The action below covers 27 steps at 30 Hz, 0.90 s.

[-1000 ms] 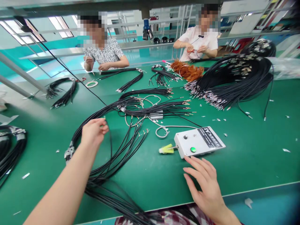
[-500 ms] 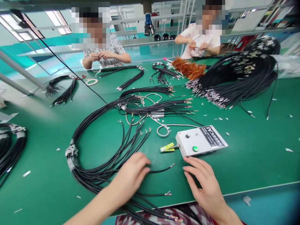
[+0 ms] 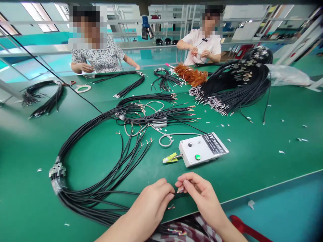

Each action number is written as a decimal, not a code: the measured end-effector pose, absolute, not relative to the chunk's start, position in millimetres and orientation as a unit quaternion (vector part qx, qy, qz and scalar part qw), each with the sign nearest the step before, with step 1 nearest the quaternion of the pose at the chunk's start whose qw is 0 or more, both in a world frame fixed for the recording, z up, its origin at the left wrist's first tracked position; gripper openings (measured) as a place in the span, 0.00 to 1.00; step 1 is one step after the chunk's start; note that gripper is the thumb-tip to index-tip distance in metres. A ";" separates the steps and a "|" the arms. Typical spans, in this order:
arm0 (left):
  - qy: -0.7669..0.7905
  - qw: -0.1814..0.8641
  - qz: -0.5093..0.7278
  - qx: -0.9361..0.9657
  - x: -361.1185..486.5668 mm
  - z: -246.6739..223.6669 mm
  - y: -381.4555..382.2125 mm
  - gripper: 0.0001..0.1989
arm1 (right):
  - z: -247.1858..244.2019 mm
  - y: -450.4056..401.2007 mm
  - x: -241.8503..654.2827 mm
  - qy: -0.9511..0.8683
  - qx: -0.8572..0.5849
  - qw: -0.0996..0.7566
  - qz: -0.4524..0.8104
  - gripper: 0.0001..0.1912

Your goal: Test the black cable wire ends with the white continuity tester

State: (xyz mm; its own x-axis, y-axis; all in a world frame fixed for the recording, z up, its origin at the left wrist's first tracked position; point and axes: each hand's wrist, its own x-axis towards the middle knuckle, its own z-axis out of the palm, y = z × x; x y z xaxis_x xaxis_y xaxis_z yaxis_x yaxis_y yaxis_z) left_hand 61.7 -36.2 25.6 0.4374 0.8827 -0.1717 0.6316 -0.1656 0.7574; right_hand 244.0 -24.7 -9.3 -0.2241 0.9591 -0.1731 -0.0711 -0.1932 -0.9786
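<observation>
My left hand (image 3: 153, 201) is closed round a black cable (image 3: 128, 193) near its stripped end. The fingers of my right hand (image 3: 199, 191) pinch the thin coloured wires (image 3: 180, 190) at that end, just in front of my left fingertips. This cable belongs to a curved black cable bundle (image 3: 84, 129), gathered with clear tape and metal connectors (image 3: 57, 170) on the left. Beyond my hands sits a white control box (image 3: 186, 149) with a lit green button (image 3: 198, 157). A yellow-green piece (image 3: 171, 158) is fixed to its rod.
A large pile of black cables (image 3: 232, 87) lies at the back right beside orange strands (image 3: 191, 75). A tape roll (image 3: 82, 88) lies at the far left. White scraps (image 3: 282, 152) dot the green table (image 3: 252, 151). Two people sit opposite.
My hands have come together, and the right one, formerly open, now pinches the cable's wire ends. The view has shifted. The person opposite on the left has moved their hands apart.
</observation>
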 end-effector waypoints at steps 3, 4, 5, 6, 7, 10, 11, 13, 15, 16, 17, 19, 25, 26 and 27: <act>0.531 0.467 0.209 0.675 62.6 23.9 -33.5 0.10 | -7.0 -22.6 244.1 -0.432 -0.444 0.439 0.651 0.13; 0.542 0.486 0.224 0.648 62.6 22.0 -33.3 0.09 | -7.7 -22.0 243.7 -0.414 -0.439 0.445 0.661 0.13; 0.549 0.502 0.240 0.624 62.5 19.9 -33.4 0.08 | -8.6 -21.5 242.9 -0.398 -0.433 0.451 0.672 0.13; 0.554 0.513 0.255 0.604 62.4 17.7 -33.8 0.08 | -9.4 -21.0 241.7 -0.384 -0.427 0.454 0.681 0.13; 0.557 0.520 0.271 0.588 62.5 15.6 -34.4 0.08 | -9.8 -20.4 240.0 -0.375 -0.420 0.454 0.691 0.13; 0.558 0.538 0.308 0.551 63.5 11.7 -36.2 0.07 | -7.9 -18.6 233.9 -0.358 -0.401 0.449 0.714 0.14; 0.558 0.544 0.316 0.541 63.9 11.1 -36.5 0.06 | -6.6 -17.9 232.0 -0.353 -0.398 0.449 0.718 0.14; 0.560 0.551 0.329 0.524 64.7 10.7 -36.8 0.06 | -4.2 -16.4 228.9 -0.340 -0.397 0.451 0.724 0.15; 0.561 0.557 0.338 0.511 65.5 10.9 -36.4 0.07 | -3.1 -15.0 226.8 -0.325 -0.397 0.452 0.729 0.15; 0.561 0.561 0.342 0.503 65.8 11.1 -36.0 0.07 | -3.0 -14.5 226.1 -0.317 -0.396 0.453 0.734 0.15; 0.560 0.567 0.344 0.496 66.1 11.4 -35.7 0.08 | -3.3 -14.2 225.5 -0.308 -0.393 0.452 0.739 0.14; 0.561 0.578 0.348 0.480 66.5 11.9 -35.1 0.09 | -4.2 -14.1 224.4 -0.288 -0.386 0.452 0.751 0.14; 0.563 0.612 0.353 0.429 66.6 12.3 -35.0 0.13 | -8.4 -19.0 218.8 -0.234 -0.372 0.456 0.774 0.15; 0.563 0.618 0.351 0.421 66.2 12.1 -34.8 0.14 | -9.4 -20.4 217.6 -0.228 -0.373 0.457 0.774 0.15; 0.562 0.625 0.350 0.413 65.8 11.9 -34.5 0.15 | -10.5 -21.7 216.4 -0.226 -0.376 0.458 0.773 0.15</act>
